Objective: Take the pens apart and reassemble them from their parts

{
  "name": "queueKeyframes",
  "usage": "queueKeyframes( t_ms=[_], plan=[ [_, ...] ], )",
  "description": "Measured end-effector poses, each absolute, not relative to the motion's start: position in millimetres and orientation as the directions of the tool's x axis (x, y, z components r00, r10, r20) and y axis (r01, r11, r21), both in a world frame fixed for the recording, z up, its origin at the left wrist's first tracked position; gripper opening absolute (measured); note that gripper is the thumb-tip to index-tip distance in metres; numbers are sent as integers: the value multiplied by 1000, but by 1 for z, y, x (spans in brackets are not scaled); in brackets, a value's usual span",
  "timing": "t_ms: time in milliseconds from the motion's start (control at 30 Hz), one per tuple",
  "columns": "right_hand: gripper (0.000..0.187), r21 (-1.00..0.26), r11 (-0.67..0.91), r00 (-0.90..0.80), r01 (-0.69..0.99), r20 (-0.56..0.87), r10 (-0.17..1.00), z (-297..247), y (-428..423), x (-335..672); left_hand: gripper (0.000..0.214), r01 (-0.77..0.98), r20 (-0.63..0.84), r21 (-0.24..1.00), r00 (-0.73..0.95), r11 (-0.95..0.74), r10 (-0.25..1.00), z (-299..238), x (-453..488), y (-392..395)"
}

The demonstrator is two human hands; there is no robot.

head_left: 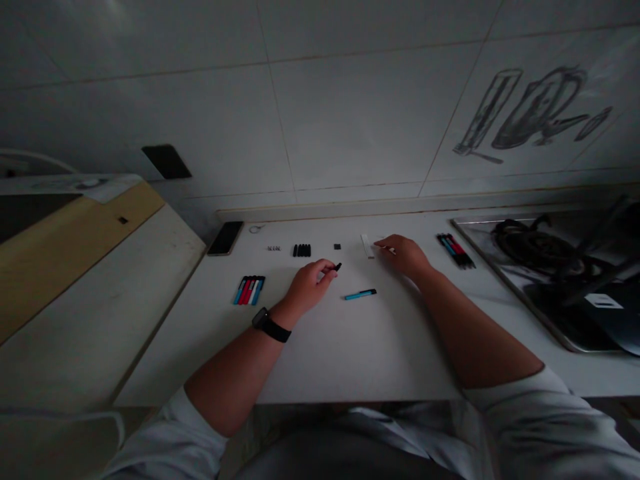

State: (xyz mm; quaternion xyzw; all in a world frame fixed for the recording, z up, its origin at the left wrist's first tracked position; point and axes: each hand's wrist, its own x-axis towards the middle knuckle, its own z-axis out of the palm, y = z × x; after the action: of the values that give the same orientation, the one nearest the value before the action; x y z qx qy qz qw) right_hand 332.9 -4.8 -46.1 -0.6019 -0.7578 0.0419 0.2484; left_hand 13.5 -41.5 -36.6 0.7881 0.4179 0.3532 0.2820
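My left hand (pixel 313 283) is closed, pinching a small black pen part (pixel 339 267) between thumb and fingertips. My right hand (pixel 404 253) hovers low at the back of the table with its fingertips pressed together. Something thin and pale may be in that pinch, but I cannot make it out. Just left of these fingertips lies a narrow white strip (pixel 367 246). A light-blue pen barrel with a black end (pixel 360 295) lies between my forearms. Near the left hand are a row of black pen parts (pixel 302 251) and a small dark square (pixel 337 247).
Blue, red and white pen barrels (pixel 249 291) lie at left, with small springs (pixel 273 249), a phone (pixel 225 238) and a ring-like item (pixel 257 229) behind. Several pens (pixel 455 251) lie at right beside a gas stove (pixel 530 267). A tiled wall (pixel 345 120) bounds the table's back.
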Motion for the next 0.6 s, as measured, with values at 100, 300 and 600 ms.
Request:
queueKeyframes(
  t_ms=[100,300,600],
  plan=[
    [34,-287,347,-264,893,291,920,-46,-7,326,10,458,322,739,403,-493,857,-37,13,-41],
    [29,-230,368,-318,901,227,921,-43,-8,327,11,461,314,739,408,-491,857,-41,12,-39],
    [17,-162,370,-343,915,169,924,-27,-19,320,12,477,319,721,415,-502,852,-41,13,-40]
  ],
)
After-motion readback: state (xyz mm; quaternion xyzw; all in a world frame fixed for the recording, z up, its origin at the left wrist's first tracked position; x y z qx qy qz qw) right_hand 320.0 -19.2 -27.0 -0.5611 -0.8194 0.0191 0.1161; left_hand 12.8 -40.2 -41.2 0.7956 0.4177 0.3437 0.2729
